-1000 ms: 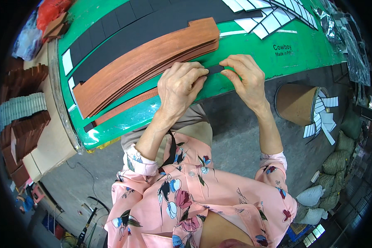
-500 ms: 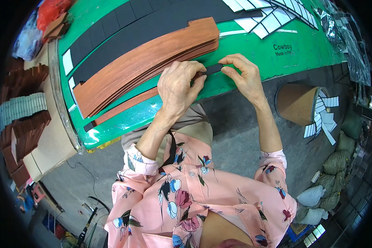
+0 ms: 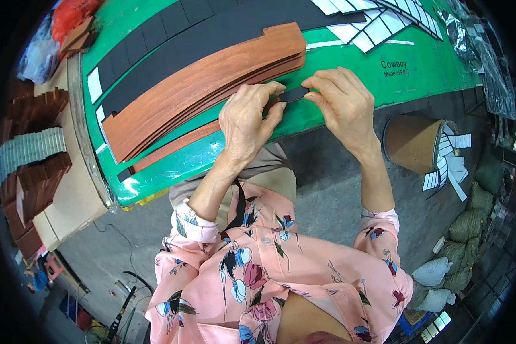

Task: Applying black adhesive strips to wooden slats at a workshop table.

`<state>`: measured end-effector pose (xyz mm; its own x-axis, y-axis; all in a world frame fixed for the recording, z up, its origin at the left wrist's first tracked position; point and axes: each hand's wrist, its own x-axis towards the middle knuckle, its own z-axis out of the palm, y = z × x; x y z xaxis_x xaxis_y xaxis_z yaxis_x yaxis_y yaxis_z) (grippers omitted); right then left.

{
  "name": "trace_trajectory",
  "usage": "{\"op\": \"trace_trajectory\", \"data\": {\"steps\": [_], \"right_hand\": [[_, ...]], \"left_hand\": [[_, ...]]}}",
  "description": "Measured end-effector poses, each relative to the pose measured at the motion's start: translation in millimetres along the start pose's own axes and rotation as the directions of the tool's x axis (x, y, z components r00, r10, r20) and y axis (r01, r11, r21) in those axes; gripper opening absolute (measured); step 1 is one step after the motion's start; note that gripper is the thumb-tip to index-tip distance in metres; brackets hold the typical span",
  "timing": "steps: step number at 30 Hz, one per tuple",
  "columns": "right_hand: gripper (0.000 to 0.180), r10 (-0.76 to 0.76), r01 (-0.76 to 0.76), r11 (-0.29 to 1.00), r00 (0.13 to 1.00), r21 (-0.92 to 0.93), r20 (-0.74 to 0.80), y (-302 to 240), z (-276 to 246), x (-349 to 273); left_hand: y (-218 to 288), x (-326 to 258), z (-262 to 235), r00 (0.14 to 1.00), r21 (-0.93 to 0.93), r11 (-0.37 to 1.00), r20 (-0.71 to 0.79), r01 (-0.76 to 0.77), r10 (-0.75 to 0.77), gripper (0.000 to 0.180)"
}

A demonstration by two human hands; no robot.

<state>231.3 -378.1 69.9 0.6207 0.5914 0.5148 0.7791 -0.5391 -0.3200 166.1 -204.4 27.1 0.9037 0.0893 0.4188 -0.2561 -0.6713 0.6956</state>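
Reddish-brown wood lies in front of me: a narrow slat (image 3: 178,146) along the near edge of the green table (image 3: 350,63), just nearer than a stack of curved boards (image 3: 206,80). My left hand (image 3: 246,120) curls over the slat's right end, thumb and fingers closed around it, probably to keep it from sliding. My right hand (image 3: 343,109) pinches the right end of a small black piece (image 3: 294,95) between thumb and fingertips, seemingly to hold it straight in line with the wood; the join is hidden beneath my left fingers. Another black tab (image 3: 125,174) sits at the slat's left end. Black sheets (image 3: 155,37) lie beyond the stack, white-backed pieces (image 3: 378,30) at far right, perhaps laid there to leave the near strip workable.
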Motion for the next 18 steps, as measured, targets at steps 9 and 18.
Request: {"op": "trace_trajectory", "data": {"steps": [9,18], "right_hand": [[0.015,0.292,-0.313,0.915,0.949,0.255,0.12,18,13,-17],[0.016,0.232,-0.245,0.955,0.968,0.169,0.095,3,0,-6]], "left_hand": [[-2,0,-2,0.999,-0.003,0.999,0.014,-0.033,0.033,0.033],[0,1,-2,1.0,-0.019,1.0,-0.003,-0.02,0.02,0.037]]}}
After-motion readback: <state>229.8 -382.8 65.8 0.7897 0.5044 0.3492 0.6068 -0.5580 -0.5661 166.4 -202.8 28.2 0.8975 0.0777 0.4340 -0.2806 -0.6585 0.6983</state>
